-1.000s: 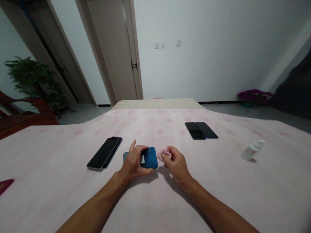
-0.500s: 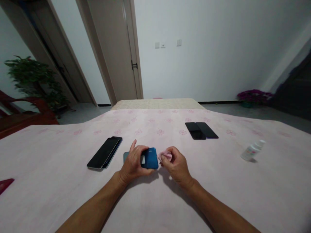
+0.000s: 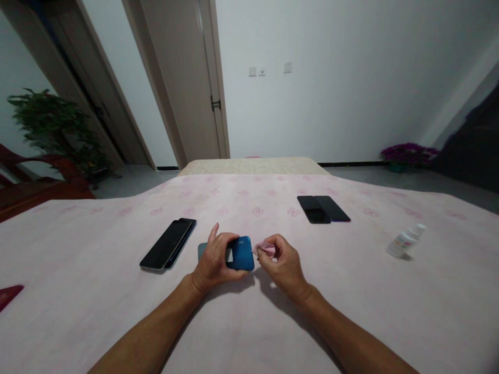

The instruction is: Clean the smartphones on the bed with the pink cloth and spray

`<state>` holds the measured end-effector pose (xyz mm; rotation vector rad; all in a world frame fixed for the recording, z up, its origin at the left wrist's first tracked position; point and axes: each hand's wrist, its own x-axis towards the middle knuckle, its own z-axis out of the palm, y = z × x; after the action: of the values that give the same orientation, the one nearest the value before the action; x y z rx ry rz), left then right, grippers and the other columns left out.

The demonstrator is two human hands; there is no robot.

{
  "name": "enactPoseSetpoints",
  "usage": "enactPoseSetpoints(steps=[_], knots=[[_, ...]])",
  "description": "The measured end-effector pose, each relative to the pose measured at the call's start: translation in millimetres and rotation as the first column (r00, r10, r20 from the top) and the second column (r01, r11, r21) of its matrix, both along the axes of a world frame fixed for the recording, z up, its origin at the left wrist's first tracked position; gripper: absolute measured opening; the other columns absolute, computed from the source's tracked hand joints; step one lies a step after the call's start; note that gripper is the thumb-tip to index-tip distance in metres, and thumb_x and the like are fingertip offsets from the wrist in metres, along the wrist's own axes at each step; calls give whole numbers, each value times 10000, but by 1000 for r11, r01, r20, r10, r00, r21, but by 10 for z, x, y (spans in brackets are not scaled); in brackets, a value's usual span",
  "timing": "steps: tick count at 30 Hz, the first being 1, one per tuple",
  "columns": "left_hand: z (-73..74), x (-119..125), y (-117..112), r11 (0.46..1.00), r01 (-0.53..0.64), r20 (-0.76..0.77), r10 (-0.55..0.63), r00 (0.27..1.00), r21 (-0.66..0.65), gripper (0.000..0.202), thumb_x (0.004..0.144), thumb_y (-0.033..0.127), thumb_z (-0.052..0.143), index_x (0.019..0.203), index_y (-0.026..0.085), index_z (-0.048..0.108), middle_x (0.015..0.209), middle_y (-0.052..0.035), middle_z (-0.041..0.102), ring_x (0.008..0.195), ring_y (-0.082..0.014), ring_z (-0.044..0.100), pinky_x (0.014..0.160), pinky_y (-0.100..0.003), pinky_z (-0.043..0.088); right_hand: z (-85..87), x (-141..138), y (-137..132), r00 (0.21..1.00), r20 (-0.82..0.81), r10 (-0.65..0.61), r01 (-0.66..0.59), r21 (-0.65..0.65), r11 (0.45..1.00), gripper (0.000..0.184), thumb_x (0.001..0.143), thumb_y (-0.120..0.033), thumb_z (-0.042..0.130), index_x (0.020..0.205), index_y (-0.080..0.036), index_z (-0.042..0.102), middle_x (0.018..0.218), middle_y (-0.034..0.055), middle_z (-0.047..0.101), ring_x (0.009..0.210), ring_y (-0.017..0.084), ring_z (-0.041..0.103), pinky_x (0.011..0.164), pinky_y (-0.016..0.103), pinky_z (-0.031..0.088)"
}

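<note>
My left hand (image 3: pixel 212 262) grips a blue phone (image 3: pixel 241 253) lying back-up on the pink flowered tablecloth (image 3: pixel 249 322), thumb and fingers closed around its middle. My right hand (image 3: pixel 283 265) is closed in a pinch on a small pink cloth (image 3: pixel 265 248), held just off the phone's right end. Most of the cloth is hidden inside my fingers.
Two stacked dark phones (image 3: pixel 169 250) lie to the left of my hands. Two more black phones (image 3: pixel 323 209) lie side by side at the back right. A small white bottle (image 3: pixel 404 240) lies on its side at right. A dark red object (image 3: pixel 8 297) is at the left edge.
My right hand with the pink cloth has drawn slightly closer to the phone's right end. My left hand and the phone have barely moved.
</note>
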<state>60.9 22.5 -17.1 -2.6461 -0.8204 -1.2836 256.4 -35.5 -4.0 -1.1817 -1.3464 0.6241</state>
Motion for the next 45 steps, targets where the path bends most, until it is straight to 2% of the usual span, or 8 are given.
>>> enactPoseSetpoints(steps=[5, 12, 17, 22, 28, 35, 41, 45], knots=[[-3, -7, 3, 1000, 15, 4, -15, 1000, 15, 728, 651, 410, 769, 1255, 185, 430, 1042, -85, 665, 948, -269, 690, 1132, -692, 309, -1, 24, -2, 997, 83, 1, -4, 35, 999, 109, 784, -270, 666, 769, -221, 570, 697, 0, 642, 634, 159, 602, 596, 265, 469], [-8, -6, 4, 1000, 18, -1, -18, 1000, -7, 739, 653, 420, 772, 1263, 200, 419, 1054, -85, 664, 964, -269, 688, 1144, -685, 294, 1, 30, 33, 1000, 26, 7, -8, 51, 999, 116, 802, -296, 675, 791, -218, 588, 761, 25, 686, 694, 177, 643, 651, 281, 503], [-19, -8, 11, 1000, 5, 8, -5, 1000, -10, 744, 642, 400, 775, 1265, 203, 420, 1050, -86, 664, 957, -266, 689, 1144, -686, 291, -27, 45, 29, 997, 72, 36, -39, 40, 998, 83, 768, -260, 678, 761, -218, 606, 727, 20, 684, 661, 174, 629, 613, 274, 493], [-23, -4, 8, 1000, 8, 1, -8, 1000, -27, 757, 640, 409, 780, 1274, 209, 417, 1064, -89, 670, 968, -264, 688, 1157, -674, 281, -10, 30, 18, 1000, -10, 17, -16, 46, 999, 110, 789, -294, 683, 812, -216, 608, 762, 33, 696, 696, 186, 649, 661, 295, 518], [-26, -2, 9, 1000, 24, 7, -24, 1000, 1, 759, 644, 417, 782, 1273, 196, 418, 1051, -92, 670, 963, -268, 693, 1152, -672, 293, 8, 41, 9, 998, 31, 46, -47, 38, 998, 109, 758, -253, 685, 751, -219, 582, 731, 19, 685, 647, 170, 624, 614, 278, 499], [-19, -16, 15, 1000, 20, -1, -20, 1000, -9, 743, 644, 410, 782, 1261, 193, 431, 1056, -93, 671, 975, -270, 691, 1149, -673, 299, -7, 7, 22, 997, -72, 38, -38, 9, 999, 132, 815, -309, 679, 793, -208, 597, 796, 44, 700, 703, 176, 639, 649, 289, 511], [-31, -17, 22, 999, 44, -2, -44, 999, -27, 763, 630, 412, 790, 1264, 194, 425, 1059, -90, 669, 971, -265, 690, 1151, -672, 293, -41, 45, 33, 996, -29, 83, -82, 42, 996, 105, 764, -249, 684, 773, -202, 591, 744, 19, 686, 676, 165, 634, 627, 273, 502], [-36, -24, 22, 998, 54, -8, -54, 998, -38, 762, 636, 416, 794, 1261, 183, 426, 1067, -96, 663, 979, -261, 687, 1154, -670, 287, -29, 36, 58, 998, -47, 45, -43, 56, 998, 105, 780, -266, 676, 787, -195, 598, 757, 27, 687, 683, 165, 634, 634, 277, 507]])
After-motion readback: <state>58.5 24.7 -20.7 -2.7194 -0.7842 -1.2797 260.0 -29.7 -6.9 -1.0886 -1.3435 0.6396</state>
